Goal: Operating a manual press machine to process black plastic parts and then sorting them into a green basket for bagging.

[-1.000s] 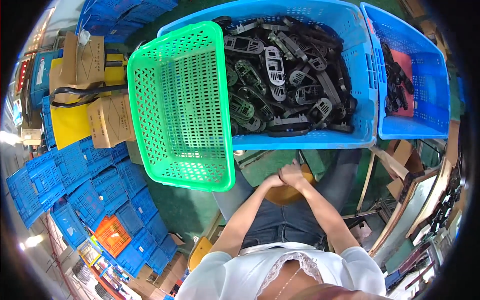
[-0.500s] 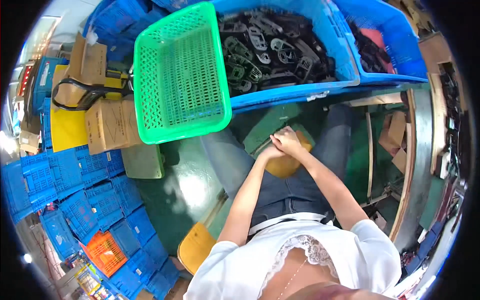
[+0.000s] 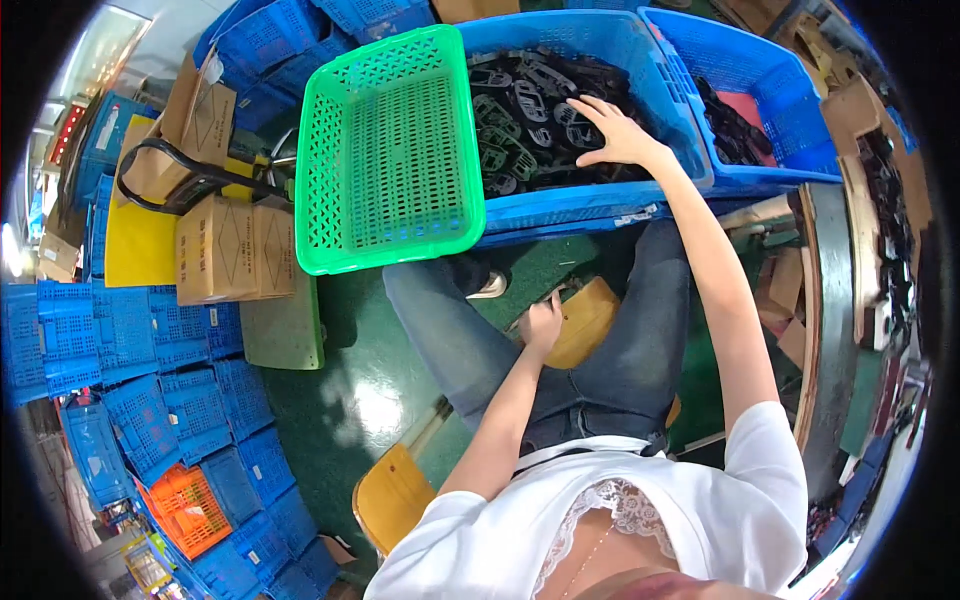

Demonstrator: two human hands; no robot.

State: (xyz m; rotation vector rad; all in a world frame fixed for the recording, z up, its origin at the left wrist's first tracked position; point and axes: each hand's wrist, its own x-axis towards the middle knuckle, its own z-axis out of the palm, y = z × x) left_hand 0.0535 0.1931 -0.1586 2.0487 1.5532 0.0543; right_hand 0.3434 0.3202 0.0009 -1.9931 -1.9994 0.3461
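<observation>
My right hand [image 3: 622,138] reaches over the large blue crate [image 3: 590,200], its fingers spread and nothing held in them. Beneath it lies a heap of black plastic parts [image 3: 515,160], flat frame-like pieces with cut-outs. My left hand [image 3: 541,326] stays low between my thighs, in front of the yellow wooden seat [image 3: 592,318]. Its fingers are curled, and something small and dark shows at their tips, too indistinct to name. A green perforated basket [image 3: 474,190] with nothing in it sits at the left end of the blue crate, covering part of it.
A second blue bin [image 3: 815,120] with black parts and a red piece adjoins the crate on the right. Cardboard boxes [image 3: 215,250] and stacked blue baskets [image 3: 190,420] stand left, with an orange basket [image 3: 190,510] among them. A workbench edge [image 3: 830,330] runs along the right.
My hands, together in my lap before, have come apart. The right one has swung forward over the crate and spread its fingers; the left has stayed low. The view has shifted slightly.
</observation>
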